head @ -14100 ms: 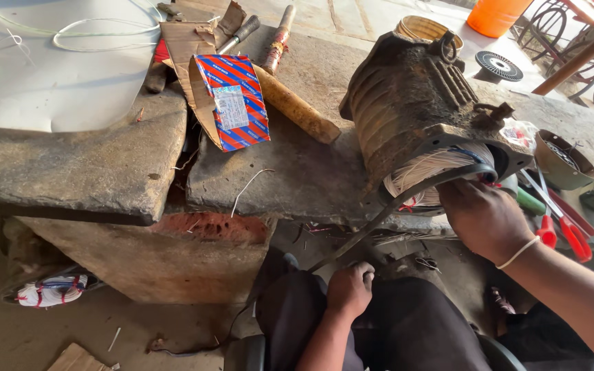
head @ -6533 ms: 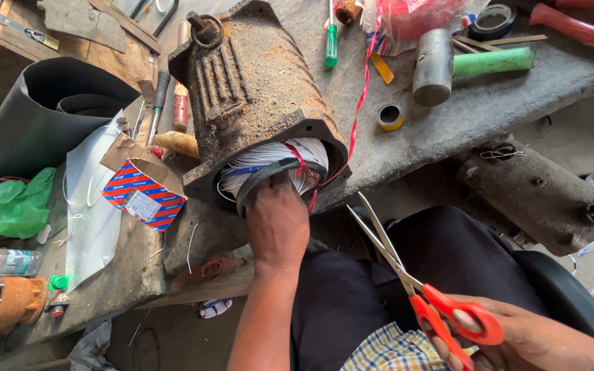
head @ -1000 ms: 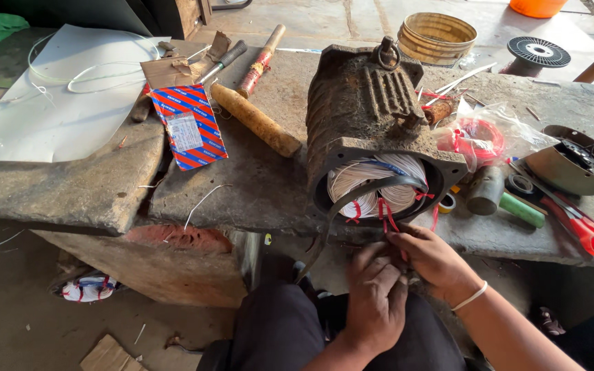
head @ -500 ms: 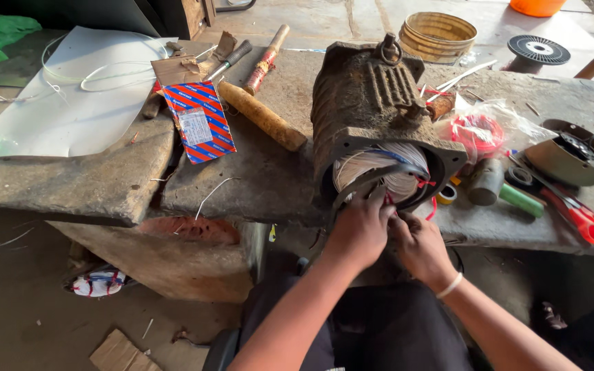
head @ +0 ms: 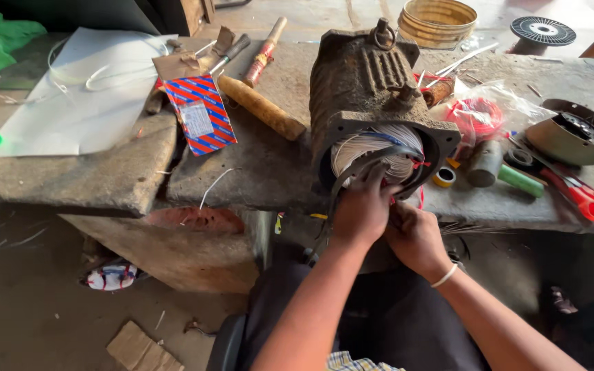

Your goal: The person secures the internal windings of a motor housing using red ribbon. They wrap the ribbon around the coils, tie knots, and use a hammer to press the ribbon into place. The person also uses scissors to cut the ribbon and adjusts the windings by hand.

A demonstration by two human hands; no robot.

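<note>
motor housing (head: 369, 89): rusty cast body, lying on its side on the surface (head: 262, 165), open end facing the person, overhanging the front edge.
windings (head: 372, 148): pale coil bundle visible inside the open end, red tie threads on its right side.
left hand (head: 364, 206): pressed against the lower part of the opening, fingers curled onto the windings and a dark strip (head: 352, 175) that arcs across the coil face; grip closed, but exactly what it pinches is hidden.
right hand (head: 415, 237): just below and right of the left hand, touching it, fingers folded under the housing rim; closed, contents cannot be told. White band on the wrist.
left of housing: wooden handle (head: 261, 107) lying diagonal, red-blue striped box (head: 201, 113) beside it, screwdriver (head: 264, 53) further back, white sheet (head: 84, 96) with wire loops at far left.
right of housing: yellow tape roll (head: 444, 177) touching the flange area, grey cylinder (head: 484, 163), green cylinder (head: 520, 181), red-handled scissors (head: 586, 203), clear bag with red wire (head: 479, 113), round metal end cover (head: 575, 132).
back: woven round basket (head: 438, 20), black disc (head: 543, 31).
floor: cardboard scrap (head: 139, 347), striped rag (head: 111, 275) under the surface.
</note>
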